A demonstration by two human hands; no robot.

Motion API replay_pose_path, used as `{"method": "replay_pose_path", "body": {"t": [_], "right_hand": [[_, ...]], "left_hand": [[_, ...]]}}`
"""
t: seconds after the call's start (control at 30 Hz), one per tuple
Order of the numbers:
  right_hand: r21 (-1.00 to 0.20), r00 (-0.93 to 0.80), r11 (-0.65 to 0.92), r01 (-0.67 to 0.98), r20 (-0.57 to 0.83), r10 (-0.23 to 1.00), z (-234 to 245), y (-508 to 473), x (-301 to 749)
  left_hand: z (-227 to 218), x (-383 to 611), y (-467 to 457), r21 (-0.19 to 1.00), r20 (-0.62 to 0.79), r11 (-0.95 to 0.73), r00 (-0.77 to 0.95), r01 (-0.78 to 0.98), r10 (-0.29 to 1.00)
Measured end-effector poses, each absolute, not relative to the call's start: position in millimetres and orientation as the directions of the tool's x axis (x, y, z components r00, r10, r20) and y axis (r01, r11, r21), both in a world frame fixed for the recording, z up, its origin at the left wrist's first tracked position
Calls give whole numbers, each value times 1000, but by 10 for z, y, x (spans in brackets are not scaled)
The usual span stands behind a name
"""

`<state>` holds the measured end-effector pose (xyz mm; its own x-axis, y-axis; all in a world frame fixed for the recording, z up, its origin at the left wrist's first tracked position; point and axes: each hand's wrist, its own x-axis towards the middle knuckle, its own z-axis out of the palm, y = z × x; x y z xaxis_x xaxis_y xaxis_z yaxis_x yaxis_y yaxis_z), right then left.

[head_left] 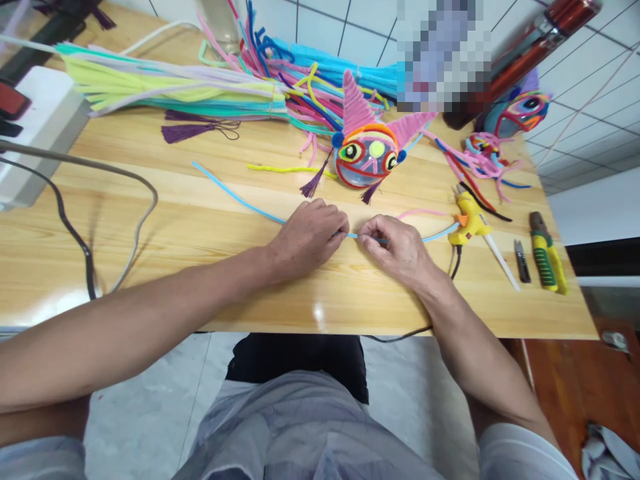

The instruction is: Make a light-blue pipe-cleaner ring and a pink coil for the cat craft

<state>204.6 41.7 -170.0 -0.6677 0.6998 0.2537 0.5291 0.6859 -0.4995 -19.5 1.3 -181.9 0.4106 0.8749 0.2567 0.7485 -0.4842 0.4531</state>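
A light blue pipe cleaner runs across the table in front of me. My left hand is closed on it near its middle. Just to the right, my right hand pinches the same strand, and a short blue stretch shows between the two hands. Its right end reaches toward a yellow glue gun. Behind my hands sits a clear rounded mask-like ornament with pink pointed ears, outlined eyes and purple tassels. A yellow pipe cleaner lies beside it.
Bundled pipe cleaners lie along the back, near a purple tassel. A white power strip and cables are at left. Snips and green-yellow pliers lie at right. A second ornament stands behind by a dark red flask.
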Motion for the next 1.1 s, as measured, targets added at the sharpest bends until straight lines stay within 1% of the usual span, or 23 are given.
{"method": "replay_pose_path", "body": {"t": [0.33,0.8,1.0,1.1], "right_hand": [[-517,-671,687,511,260,695,-1686,419,2045],[-536,-666,672,512,246,704,-1673,411,2036],[-535,-671,677,506,249,698,-1673,410,2040],[-528,-681,686,501,248,689,-1667,411,2047]], "left_hand": [[-1798,-200,20,496,223,-464,409,734,885],[-1817,-198,33,497,226,-470,414,729,882],[-1850,-208,20,502,264,-492,416,711,870],[-1853,-217,0,474,306,-514,414,715,857]]}}
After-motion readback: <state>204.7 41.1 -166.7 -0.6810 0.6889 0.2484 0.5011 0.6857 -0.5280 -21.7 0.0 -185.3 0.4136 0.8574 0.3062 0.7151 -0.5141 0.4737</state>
